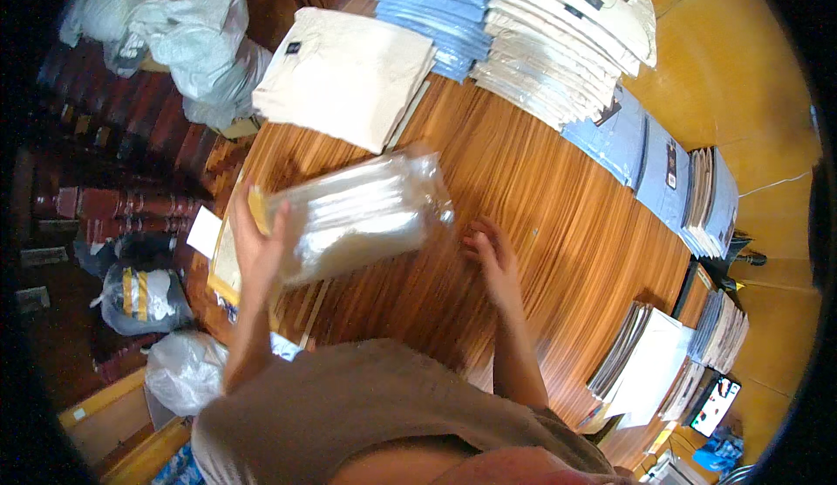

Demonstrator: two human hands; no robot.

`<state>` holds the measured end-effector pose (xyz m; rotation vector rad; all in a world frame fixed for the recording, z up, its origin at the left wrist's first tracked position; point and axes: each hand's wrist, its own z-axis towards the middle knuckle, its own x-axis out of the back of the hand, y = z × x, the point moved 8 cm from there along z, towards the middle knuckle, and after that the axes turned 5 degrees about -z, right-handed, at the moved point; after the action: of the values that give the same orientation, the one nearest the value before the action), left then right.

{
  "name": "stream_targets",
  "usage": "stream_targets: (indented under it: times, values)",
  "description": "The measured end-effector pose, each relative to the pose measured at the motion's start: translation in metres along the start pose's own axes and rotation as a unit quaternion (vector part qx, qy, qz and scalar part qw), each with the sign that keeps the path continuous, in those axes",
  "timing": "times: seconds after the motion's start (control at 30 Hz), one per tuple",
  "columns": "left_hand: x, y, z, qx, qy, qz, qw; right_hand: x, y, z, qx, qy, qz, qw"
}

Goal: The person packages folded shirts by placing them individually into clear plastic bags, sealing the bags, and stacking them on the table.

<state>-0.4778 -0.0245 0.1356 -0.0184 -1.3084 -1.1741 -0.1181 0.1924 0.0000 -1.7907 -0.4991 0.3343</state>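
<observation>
Over the left part of the wooden table (558,223) is a shiny stack of clear plastic bags (357,215). My left hand (259,237) grips its left end, thumb and fingers closed round the edge. The stack lies slantwise, its right end higher. My right hand (495,263) hovers just right of the bags, apart from them. Its fingers are loosely bent and spread, with nothing visible in them. Beyond the bags sits a pile of folded cream shirts (340,75) with a small dark label.
Bagged blue shirts (436,14) and bagged cream shirts (567,40) are piled at the far edge. More blue packs (663,167) line the right edge. Fabric sample books (623,345) and a lit phone (715,405) are at the near right. Filled plastic sacks (187,372) stand at left.
</observation>
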Motion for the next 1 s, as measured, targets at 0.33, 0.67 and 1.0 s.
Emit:
stream_targets:
  times: [0.33,0.67,1.0]
  values:
    - [-0.013,-0.133,-0.065,0.235,-0.056,-0.286,0.927,-0.161,-0.026,-0.042,0.135,-0.127,-0.261,0.947]
    - [0.034,-0.168,0.056,0.086,-0.062,-0.139,0.985,-0.158,-0.067,-0.017,0.057,-0.431,-0.207,0.876]
    - [-0.076,-0.048,0.2,0.032,-0.102,-0.193,0.975,-0.155,-0.138,0.216,0.012,-0.049,0.019,0.999]
